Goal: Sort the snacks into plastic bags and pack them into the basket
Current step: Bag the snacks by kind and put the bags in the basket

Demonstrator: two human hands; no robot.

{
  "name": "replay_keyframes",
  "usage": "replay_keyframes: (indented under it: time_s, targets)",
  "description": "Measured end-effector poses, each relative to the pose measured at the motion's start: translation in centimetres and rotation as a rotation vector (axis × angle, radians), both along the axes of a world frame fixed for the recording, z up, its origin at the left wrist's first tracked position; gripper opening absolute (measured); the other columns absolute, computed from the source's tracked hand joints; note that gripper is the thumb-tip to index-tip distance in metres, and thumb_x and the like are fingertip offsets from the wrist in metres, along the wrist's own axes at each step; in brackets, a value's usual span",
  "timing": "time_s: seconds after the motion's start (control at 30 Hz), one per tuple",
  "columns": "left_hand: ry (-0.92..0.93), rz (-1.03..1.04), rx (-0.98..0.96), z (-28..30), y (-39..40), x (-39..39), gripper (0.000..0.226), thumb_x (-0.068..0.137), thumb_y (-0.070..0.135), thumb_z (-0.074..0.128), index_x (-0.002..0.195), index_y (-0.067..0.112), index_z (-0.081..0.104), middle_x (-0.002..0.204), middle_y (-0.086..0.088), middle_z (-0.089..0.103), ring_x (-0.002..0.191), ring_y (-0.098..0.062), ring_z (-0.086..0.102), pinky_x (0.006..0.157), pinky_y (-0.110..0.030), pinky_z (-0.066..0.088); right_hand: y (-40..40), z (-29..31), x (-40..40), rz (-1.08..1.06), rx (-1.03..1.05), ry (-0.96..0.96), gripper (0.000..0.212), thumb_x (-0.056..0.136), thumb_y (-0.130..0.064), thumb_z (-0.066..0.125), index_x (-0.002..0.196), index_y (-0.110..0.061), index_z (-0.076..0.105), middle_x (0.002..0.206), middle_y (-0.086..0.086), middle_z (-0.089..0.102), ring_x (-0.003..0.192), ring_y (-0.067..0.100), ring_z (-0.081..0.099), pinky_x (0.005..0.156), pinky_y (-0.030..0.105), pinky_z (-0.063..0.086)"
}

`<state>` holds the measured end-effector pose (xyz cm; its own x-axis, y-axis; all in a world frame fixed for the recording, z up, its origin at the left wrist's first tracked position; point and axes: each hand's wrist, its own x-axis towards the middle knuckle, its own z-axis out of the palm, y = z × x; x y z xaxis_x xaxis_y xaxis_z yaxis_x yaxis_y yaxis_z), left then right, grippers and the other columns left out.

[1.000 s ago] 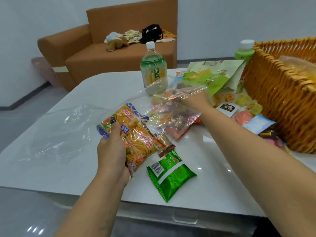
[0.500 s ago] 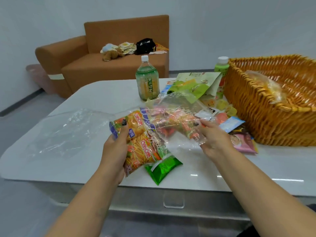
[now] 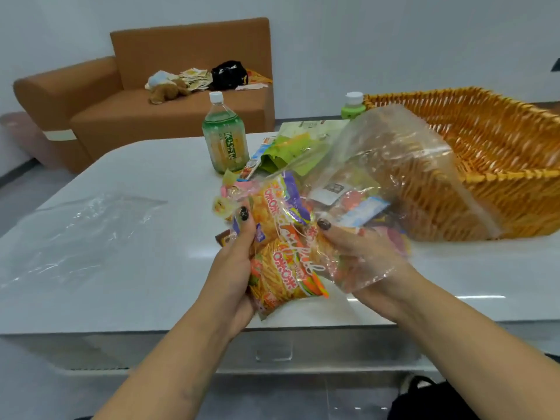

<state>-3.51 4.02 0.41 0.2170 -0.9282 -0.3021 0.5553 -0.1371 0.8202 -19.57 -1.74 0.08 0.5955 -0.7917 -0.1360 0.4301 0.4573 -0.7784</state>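
Observed: the left hand (image 3: 239, 268) grips an orange snack packet (image 3: 278, 262), its fingers curled round the packet's left edge with the thumb pressed on the front. The packet is held tilted above the near edge of the counter (image 3: 151, 268), in front of the green tea bottle (image 3: 225, 140). The right hand (image 3: 360, 256) pinches the near rim of a clear plastic bag (image 3: 400, 165), fingers clenched on the film. The bag rises to the right of the bottle and partly screens the wicker basket (image 3: 500, 153) behind it.

Judgement: the rim is held up and apart so the mouth faces the packet; the packet's upper end appears to lie at or just inside that mouth, though the film's glare prevents certainty. Small sweets (image 3: 357, 204) show through the film; whether they lie inside it or on the counter behind cannot be told.

A second plastic bag (image 3: 78, 234) lies flat, well left of the bottle, likely reserved for another sort. The basket is not yet being packed.
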Motion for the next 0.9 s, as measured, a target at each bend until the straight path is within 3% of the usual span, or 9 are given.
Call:
replay_keyframes:
  time_s: [0.1,0.2,0.27,0.33,0.4,0.53,0.7,0.8,0.9]
  targets:
    - [0.0,-0.002,0.006,-0.6,-0.5,0.0,0.067,0.072,0.055,0.059,0.128,0.018,0.06,0.115,-0.011,0.072,0.106,-0.029,0.069,0.089,-0.05,0.055,-0.4,0.1,0.1,0.096,-0.018,0.152,0.044,0.08,-0.016,0.067,0.121,0.0,0.063,0.119,0.018,0.066,0.104,0.032,0.065,0.092,0.045,0.053]
    - [-0.086,0.04,0.003,-0.9,-1.2,1.2,0.057,0.08,0.054,0.056,0.125,0.019,0.062,0.11,-0.008,0.074,0.099,-0.025,0.072,0.075,-0.043,0.061,-2.1,1.2,-0.5,-0.036,-0.14,0.44,0.037,0.074,-0.015,0.073,0.104,0.006,0.067,0.09,0.016,0.071,0.068,0.022,0.069,0.057,0.035,0.06]
    - [-0.185,0.107,-0.008,-1.1,-1.6,2.4,0.048,0.088,0.05,0.054,0.122,0.017,0.063,0.107,-0.007,0.075,0.095,-0.023,0.073,0.072,-0.039,0.061,-4.1,2.3,-1.3,-0.195,-0.215,0.606,0.016,0.082,-0.009,0.07,0.094,0.002,0.066,0.082,0.015,0.07,0.059,0.021,0.069,0.047,0.031,0.056]
    - [-0.272,0.168,-0.014,-1.3,-1.9,3.7,0.051,0.084,0.05,0.057,0.123,0.017,0.062,0.109,-0.007,0.074,0.098,-0.024,0.072,0.076,-0.04,0.058,-5.9,3.5,-2.2,-0.335,-0.212,0.575,0.002,0.086,-0.004,0.066,0.085,-0.003,0.065,0.075,0.012,0.071,0.057,0.021,0.069,0.046,0.03,0.056]
    - [-0.318,0.218,-0.017,-1.6,-2.0,4.7,0.052,0.083,0.049,0.06,0.125,0.018,0.06,0.11,-0.007,0.074,0.099,-0.025,0.072,0.08,-0.042,0.057,-7.0,4.3,-2.8,-0.402,-0.152,0.457,0.006,0.087,-0.008,0.066,0.09,-0.003,0.065,0.068,0.006,0.072,0.056,0.016,0.069,0.047,0.024,0.053]
    - [-0.393,0.279,-0.032,-2.1,-1.9,5.7,0.04,0.082,0.046,0.06,0.114,0.022,0.062,0.103,-0.003,0.076,0.09,-0.022,0.074,0.074,-0.04,0.057,-7.1,4.6,-3.6,-0.169,-0.073,0.435,0.026,0.076,-0.014,0.071,0.099,-0.003,0.064,0.075,0.008,0.074,0.062,0.017,0.07,0.052,0.026,0.056]
    - [-0.539,0.328,0.005,-2.1,-1.9,5.9,0.023,0.088,0.047,0.058,0.1,0.029,0.06,0.096,0.002,0.075,0.085,-0.019,0.073,0.075,-0.039,0.058,-5.6,5.0,-3.6,0.085,0.013,0.499,0.041,0.059,-0.002,0.067,0.099,0.0,0.061,0.086,0.019,0.073,0.071,0.028,0.073,0.051,0.034,0.059]
    - [-0.512,0.352,0.005,-2.1,-1.8,6.1,0.02,0.093,0.044,0.055,0.101,0.027,0.06,0.098,0.0,0.075,0.086,-0.02,0.073,0.074,-0.039,0.058,-5.5,5.2,-3.8,0.079,0.077,0.417,0.048,0.061,-0.003,0.064,0.108,-0.004,0.055,0.091,0.023,0.073,0.079,0.035,0.072,0.061,0.041,0.06]
    - [-0.386,0.366,-0.018,-1.9,-1.7,6.3,0.025,0.093,0.045,0.055,0.105,0.025,0.062,0.092,0.002,0.077,0.082,-0.017,0.074,0.064,-0.034,0.06,-5.3,5.6,-3.5,0.099,0.11,0.361,0.042,0.069,0.0,0.06,0.111,-0.006,0.054,0.093,0.027,0.071,0.081,0.04,0.071,0.063,0.04,0.059]
